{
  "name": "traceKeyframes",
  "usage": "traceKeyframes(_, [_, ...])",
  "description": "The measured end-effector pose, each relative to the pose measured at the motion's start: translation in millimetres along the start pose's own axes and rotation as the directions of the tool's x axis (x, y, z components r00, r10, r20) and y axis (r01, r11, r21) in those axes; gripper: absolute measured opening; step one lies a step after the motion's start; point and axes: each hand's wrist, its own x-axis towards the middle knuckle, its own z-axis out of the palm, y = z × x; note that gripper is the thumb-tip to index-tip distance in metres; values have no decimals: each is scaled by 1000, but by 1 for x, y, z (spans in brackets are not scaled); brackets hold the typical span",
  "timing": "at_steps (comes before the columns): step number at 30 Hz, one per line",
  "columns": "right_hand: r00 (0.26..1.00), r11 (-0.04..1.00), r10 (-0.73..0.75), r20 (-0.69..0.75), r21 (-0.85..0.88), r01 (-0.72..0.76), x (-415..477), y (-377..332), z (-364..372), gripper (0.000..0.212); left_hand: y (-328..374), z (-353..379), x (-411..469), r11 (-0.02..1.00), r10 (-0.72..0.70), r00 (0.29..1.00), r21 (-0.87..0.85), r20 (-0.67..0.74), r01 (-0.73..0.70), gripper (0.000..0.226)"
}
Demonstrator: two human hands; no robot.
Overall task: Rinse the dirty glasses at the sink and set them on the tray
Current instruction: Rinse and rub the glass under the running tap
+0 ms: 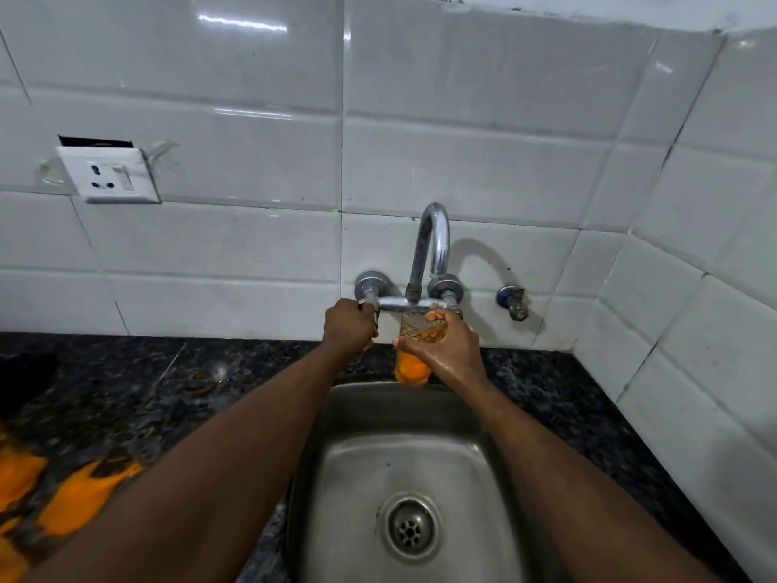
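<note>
Your right hand (445, 351): fingers wrapped round one glass (414, 370), orange in its lower half, held upright just under the tap (435, 241) spout and above the sink (357, 414). Your left hand (349, 326): curled on the left valve (370, 288) beside the tap; no stream discernible. Status, as judged: rinse of this glass barely begun; tray not in view, placement not yet done.

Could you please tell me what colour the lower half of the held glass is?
Orange; the tall drinking glass is clear above. Head view shows it.
</note>
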Motion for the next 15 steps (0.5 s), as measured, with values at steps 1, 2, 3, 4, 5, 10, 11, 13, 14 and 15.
traceKeyframes(1, [1000, 1000, 1, 2, 4, -1, 1, 0, 0, 74, -2, 1, 1, 999, -20, 1000, -37, -1, 20, 43])
traceKeyframes(2, [1000, 1000, -1, 8, 3, 1, 0, -1, 0, 73, -2, 0, 1, 996, -37, 999, -75, -1, 36, 40])
traceKeyframes(3, [1000, 1000, -7, 20, 0, 7, 0, -1, -1, 73, -1, 0, 0, 993, -48, 999, -104, -1, 48, 39])
traceKeyframes(4, [999, 1000, -14, 34, -2, 14, 0, -1, 0, 72, 1, 0, -2, 991, -56, 998, -121, -6, 55, 39])
traceKeyframes(5, [999, 1000, -18, 49, 5, 17, 0, 1, 0, 71, 2, 0, -7, 990, -56, 998, -132, -19, 53, 41])
traceKeyframes(10, [998, 998, -8, 57, 56, 5, -6, 3, -4, 66, -13, 24, -36, 823, -384, 884, -335, 268, 459, 71])
traceKeyframes(11, [998, 997, 5, 63, 72, -9, -8, 4, -3, 65, -18, 30, -40, 708, -424, 795, -388, 434, 590, 72])
traceKeyframes(13, [994, 989, 59, 95, 126, -71, -11, 6, -1, 63, -22, 38, -52, 513, -355, 663, -456, 659, 727, 62])
traceKeyframes(14, [988, 983, 92, 122, 145, -110, -12, 6, 0, 62, -22, 42, -56, 469, -314, 643, -475, 698, 745, 57])
traceKeyframes(15, [982, 982, 117, 148, 131, -137, -14, 8, 0, 62, -22, 47, -58, 458, -291, 637, -481, 714, 748, 53])
